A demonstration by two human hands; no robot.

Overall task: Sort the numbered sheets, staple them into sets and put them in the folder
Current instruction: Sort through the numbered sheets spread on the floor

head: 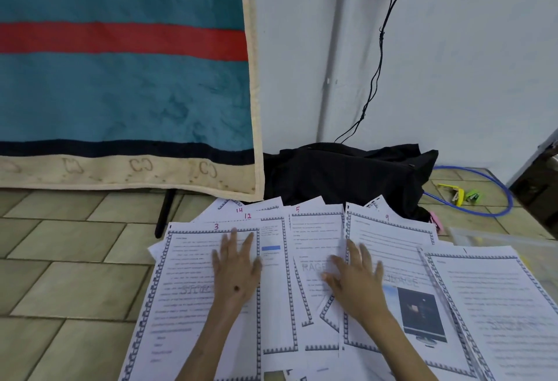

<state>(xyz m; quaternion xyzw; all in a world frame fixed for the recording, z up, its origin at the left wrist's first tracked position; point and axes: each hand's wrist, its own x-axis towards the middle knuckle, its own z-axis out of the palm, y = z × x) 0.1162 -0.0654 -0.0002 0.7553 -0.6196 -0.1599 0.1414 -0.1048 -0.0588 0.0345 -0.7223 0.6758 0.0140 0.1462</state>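
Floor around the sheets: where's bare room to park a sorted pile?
Bare tiled floor lies left of sheet 3, below the blanket. Crowded: the sheets overlap under the left hand and right hand; the black bag blocks the back, and staplers and blue hose sit back right.

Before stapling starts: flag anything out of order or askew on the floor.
The numbered sheets lie fanned and overlapping: sheet 3 under the left hand, then 14, 12, 5 and sheet 9, not in sequence. The staplers sit off beside the black bag.
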